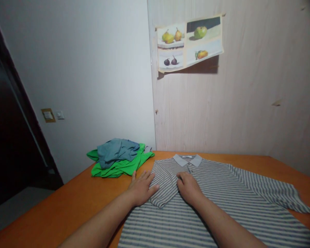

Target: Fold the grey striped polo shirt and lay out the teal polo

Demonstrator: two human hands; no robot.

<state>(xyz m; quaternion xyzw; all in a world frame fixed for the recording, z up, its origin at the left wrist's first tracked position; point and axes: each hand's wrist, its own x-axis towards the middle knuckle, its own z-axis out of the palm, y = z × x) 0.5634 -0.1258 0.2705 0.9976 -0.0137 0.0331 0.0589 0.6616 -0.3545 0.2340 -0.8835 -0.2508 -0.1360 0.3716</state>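
Observation:
A grey-and-white striped polo shirt [222, 193] lies front up, its plain grey collar at the far side. Its sleeve on the left is folded inward over the body, while the sleeve on the right stretches outward. My left hand [142, 188] rests flat with fingers spread on the folded side's edge. Over the chest, below the collar and by the folded sleeve's cuff, my right hand [189, 187] has its fingers curled down onto the fabric. Its thumb is hidden, and the fingertips seem to grip the sleeve's cuff.
Behind my left hand, a crumpled pile holds a blue-grey garment [117, 151] on top of a bright green one [124, 168]. The orange table [67, 203] meets a wall with fruit pictures [184, 44] taped on it. A dark doorway stands at far left.

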